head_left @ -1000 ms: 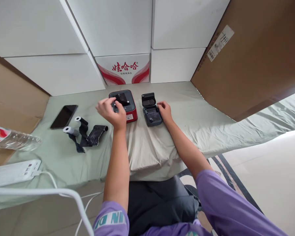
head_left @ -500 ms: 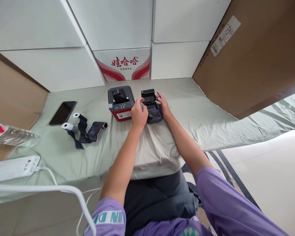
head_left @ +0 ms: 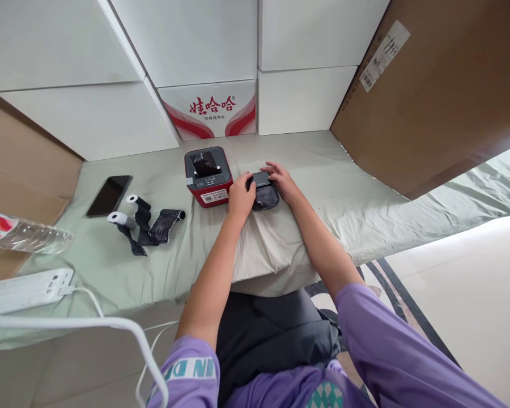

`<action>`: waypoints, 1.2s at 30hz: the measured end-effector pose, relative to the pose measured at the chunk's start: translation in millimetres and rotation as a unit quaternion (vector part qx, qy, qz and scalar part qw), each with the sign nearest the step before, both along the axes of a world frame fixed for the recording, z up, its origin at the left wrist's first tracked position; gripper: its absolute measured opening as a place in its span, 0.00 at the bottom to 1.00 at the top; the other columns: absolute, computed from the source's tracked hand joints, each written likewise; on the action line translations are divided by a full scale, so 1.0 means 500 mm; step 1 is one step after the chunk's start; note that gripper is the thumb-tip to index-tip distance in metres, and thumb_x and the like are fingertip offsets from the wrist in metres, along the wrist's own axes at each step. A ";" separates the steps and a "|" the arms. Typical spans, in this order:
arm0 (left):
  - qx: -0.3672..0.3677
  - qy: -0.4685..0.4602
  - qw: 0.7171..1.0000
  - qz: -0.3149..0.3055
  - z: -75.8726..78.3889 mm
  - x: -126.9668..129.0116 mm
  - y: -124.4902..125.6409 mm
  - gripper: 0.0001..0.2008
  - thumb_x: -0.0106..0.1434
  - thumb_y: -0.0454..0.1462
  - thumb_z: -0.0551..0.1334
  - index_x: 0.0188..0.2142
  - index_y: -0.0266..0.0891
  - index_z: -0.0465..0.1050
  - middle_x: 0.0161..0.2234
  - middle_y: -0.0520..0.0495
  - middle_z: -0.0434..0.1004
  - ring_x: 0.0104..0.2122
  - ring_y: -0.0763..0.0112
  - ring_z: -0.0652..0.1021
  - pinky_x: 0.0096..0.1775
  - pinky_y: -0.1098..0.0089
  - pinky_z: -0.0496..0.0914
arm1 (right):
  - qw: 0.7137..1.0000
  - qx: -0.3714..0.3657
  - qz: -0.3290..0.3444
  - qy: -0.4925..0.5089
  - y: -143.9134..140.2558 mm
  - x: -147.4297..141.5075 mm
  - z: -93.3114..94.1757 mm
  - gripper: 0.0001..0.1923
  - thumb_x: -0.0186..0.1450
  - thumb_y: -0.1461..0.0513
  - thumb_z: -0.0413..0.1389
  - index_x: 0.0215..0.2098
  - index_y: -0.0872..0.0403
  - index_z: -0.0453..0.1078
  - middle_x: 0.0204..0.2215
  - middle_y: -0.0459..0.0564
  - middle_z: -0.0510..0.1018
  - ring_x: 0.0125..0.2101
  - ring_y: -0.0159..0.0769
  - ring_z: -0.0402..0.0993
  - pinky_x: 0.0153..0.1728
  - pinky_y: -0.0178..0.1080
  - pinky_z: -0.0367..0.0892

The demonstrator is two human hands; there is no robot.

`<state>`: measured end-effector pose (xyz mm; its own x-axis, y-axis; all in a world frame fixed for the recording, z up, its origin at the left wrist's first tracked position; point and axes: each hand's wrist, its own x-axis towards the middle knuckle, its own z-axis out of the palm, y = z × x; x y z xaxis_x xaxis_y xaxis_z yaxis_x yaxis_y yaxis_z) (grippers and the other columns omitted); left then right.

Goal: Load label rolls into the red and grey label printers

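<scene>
A small dark grey printer (head_left: 262, 192) is seen just right of the frame's centre, resting on the cloth-covered desk (head_left: 323, 187). Its lid is lowered flat over the body.

The left hand (head_left: 241, 197) is placed against the printer's left side, fingers curled round the edge and in contact with it. The right hand (head_left: 281, 180) is laid over the printer's top and right side, fingers spread flat on the lid. The printer is thus held between both hands; a firm grip as opposed to a resting touch cannot be told from this view.

A red printer (head_left: 208, 177) with a grey top is recorded just left of the grey one, apart from the left hand. Its top compartment is open and a dark roll is visible inside.

Further left, two small rolls (head_left: 127, 211) with white ends are noted, with dark ribbon (head_left: 161, 226) unspooled beside them on the cloth. A black phone (head_left: 109, 195) lies face up at the left of these.

At the left edge of the frame, a clear plastic bottle (head_left: 23, 237) lies on its side. Below it, a white power strip (head_left: 23, 289) with a white cable (head_left: 110, 326) is seen.

White boxes (head_left: 195, 39) are stacked along the top of the frame, one with red lettering (head_left: 210, 107). A brown carton (head_left: 442, 96) leans in the upper right.
</scene>
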<state>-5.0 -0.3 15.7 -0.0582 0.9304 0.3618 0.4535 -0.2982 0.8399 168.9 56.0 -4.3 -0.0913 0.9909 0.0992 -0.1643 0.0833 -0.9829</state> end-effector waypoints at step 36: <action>-0.121 -0.388 0.890 0.207 0.041 -0.286 0.046 0.27 0.49 0.29 0.63 0.50 0.46 0.74 0.48 0.49 0.80 0.40 0.72 0.81 0.37 0.73 0.72 | 0.993 0.049 -0.088 -0.059 -0.017 -0.015 -0.015 0.24 0.56 0.54 0.61 0.50 0.48 0.73 0.52 0.54 0.80 0.53 0.48 0.76 0.64 0.56 0.67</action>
